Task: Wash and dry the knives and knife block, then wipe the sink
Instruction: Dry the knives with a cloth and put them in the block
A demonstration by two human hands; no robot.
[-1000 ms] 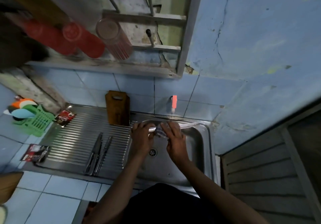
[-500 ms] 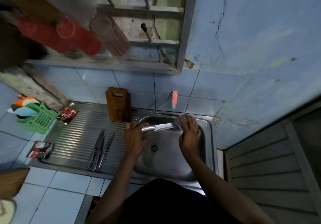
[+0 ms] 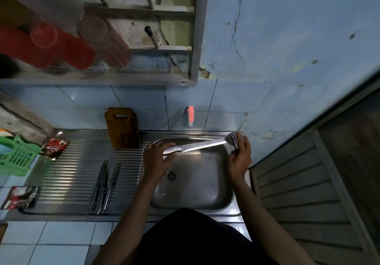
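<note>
My left hand [image 3: 157,157] grips the steel handle of a long serrated knife [image 3: 197,147], held level over the sink [image 3: 197,182], w/ the tip aimed at the far right corner. My right hand [image 3: 239,157] pinches a crumpled grey cloth [image 3: 233,140] round the blade tip, right at the sink rim by the cracked blue wall. The basin is smooth dull stainless w/ a round drain [image 3: 171,176]. Two more knives [image 3: 104,186] lie side by side on the ribbed drainboard [image 3: 72,172] to the left. A brown wooden knife block [image 3: 122,128] stands upright at the back edge against the tiles.
</note>
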